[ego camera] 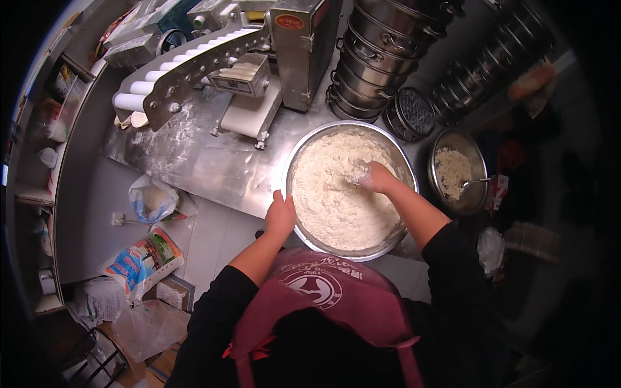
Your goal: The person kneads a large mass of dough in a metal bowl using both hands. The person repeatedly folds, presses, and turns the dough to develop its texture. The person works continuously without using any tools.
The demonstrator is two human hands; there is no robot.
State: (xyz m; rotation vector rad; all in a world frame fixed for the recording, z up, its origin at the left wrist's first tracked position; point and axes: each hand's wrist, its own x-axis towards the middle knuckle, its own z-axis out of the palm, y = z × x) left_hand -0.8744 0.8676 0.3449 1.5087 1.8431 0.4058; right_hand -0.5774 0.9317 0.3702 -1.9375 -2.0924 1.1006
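A large round metal bowl (287, 167), wide and shallow, holds a mass of pale, rough flour dough (335, 213). At its left rim, my left hand (281, 212) grips the bowl, thumb and fingers at the edge. My right hand (372, 176) is in the dough, right of the middle; its fingers are coated with flour and partly sunk in, so whether they hold any dough is hidden. The bowl sits at the front edge of a stainless steel table (208, 169), close against the maroon apron on my body.
Behind the bowl stand a dough machine with a white roller conveyor (155, 75) and a small belt (250, 114), and stacked metal steamers (364, 68). To the right is a smaller metal bowl (480, 155) with crumbly food and a spoon. Bags (145, 262) lie on the floor at left.
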